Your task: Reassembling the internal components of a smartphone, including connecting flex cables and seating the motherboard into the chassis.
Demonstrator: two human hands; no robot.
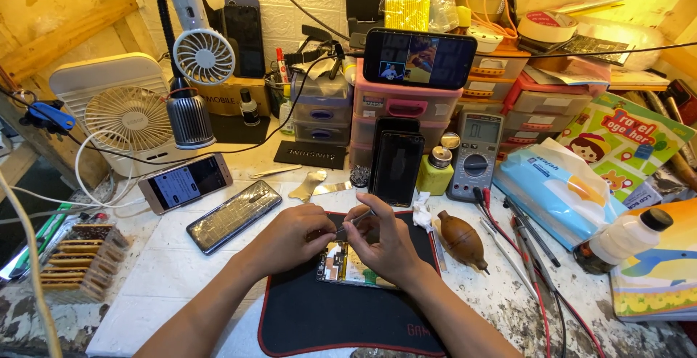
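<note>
Fingers [330, 231] – both hands – on opened phone [345, 263].

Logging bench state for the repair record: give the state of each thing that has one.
Opened phone with bare circuit board: back off, flat on black mat.
Left hand: fingers on the phone's top edge.
Right hand: gripping thin metal tool.
Black phone on pink drawers: screen lit.
Gold phone: screen lit, cable plugged.
Grey multimeter: display on.
Small white clip fan: spinning or not, cannot tell.
</note>
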